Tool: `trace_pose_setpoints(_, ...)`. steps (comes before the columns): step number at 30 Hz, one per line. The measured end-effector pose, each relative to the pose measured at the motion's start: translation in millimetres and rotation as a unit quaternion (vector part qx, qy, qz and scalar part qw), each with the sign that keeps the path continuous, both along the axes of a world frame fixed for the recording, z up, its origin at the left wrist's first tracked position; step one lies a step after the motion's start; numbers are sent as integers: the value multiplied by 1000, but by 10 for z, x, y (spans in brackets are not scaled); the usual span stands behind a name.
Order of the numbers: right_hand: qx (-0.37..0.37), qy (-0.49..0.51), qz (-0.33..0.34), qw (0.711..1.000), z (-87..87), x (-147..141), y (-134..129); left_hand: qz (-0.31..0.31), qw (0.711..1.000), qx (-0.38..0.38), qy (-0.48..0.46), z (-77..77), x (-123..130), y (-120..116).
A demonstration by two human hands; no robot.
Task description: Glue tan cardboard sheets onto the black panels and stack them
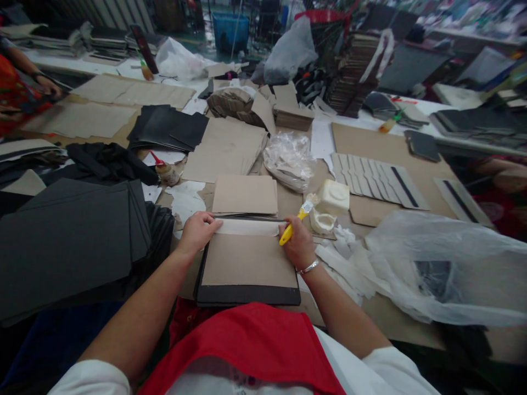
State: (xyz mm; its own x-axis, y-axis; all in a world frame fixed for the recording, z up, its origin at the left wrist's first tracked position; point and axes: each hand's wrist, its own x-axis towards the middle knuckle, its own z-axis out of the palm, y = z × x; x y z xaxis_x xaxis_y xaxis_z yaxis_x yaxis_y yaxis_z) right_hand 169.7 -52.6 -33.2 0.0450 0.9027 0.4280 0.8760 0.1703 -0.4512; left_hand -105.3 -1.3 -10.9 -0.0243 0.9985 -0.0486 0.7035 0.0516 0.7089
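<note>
In front of me lies a stack of black sheets [247, 296], topped by a tan cardboard sheet [249, 260] with a pale strip [247, 227] along its far side. My left hand [198, 233] is closed at the strip's left end, thumb on top and fingers at the edge. My right hand [299, 242] grips a yellow-handled paintbrush [291, 230], bristles pointing up and away, while its fingertips touch the strip's right end. Just beyond sits a small stack of tan cardboard pieces [245, 195]. Right of the brush stands a cut-open white plastic container [323, 220].
Large black sheets [69, 230] are piled at left. A red-tipped glue bottle [166, 171], a clear bag [290, 159] and cardboard sheets [226, 145] lie beyond. A plastic bag [461, 269] spreads at right. Another person's hand [47, 86] shows at far left.
</note>
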Motion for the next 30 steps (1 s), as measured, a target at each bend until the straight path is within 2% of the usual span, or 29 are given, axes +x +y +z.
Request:
trace_pose_setpoints(6,-16,-32,5,999,11,-45,-12,-24,998,14,53,-22,-9,15)
trace_pose_setpoints(9,-17,-32,0,999,32,17,-4,-22,988,71,133,56,1,-33)
trace_pose_setpoints(12,7,-10,-58,998,102,195,-11,-12,965,147,219,156,60,-145)
trace_pose_setpoints(14,32,8,-101,994,170,316,-45,-41,949,203,237,188,134,-240)
trace_pose_setpoints(17,33,30,-107,993,268,364,-133,-151,932,260,202,153,266,-362)
trace_pose_setpoints(20,-31,45,-69,996,324,232,-219,-227,920,259,188,63,346,-427)
trace_pose_setpoints(22,-83,47,-56,994,330,111,-248,-222,921,248,202,9,346,-449)
trace_pose_setpoints(25,-126,22,-73,989,303,-21,-237,-201,926,241,211,-37,304,-477)
trace_pose_setpoints(30,-110,-6,-77,991,238,-96,-162,-206,921,241,225,-69,284,-520)
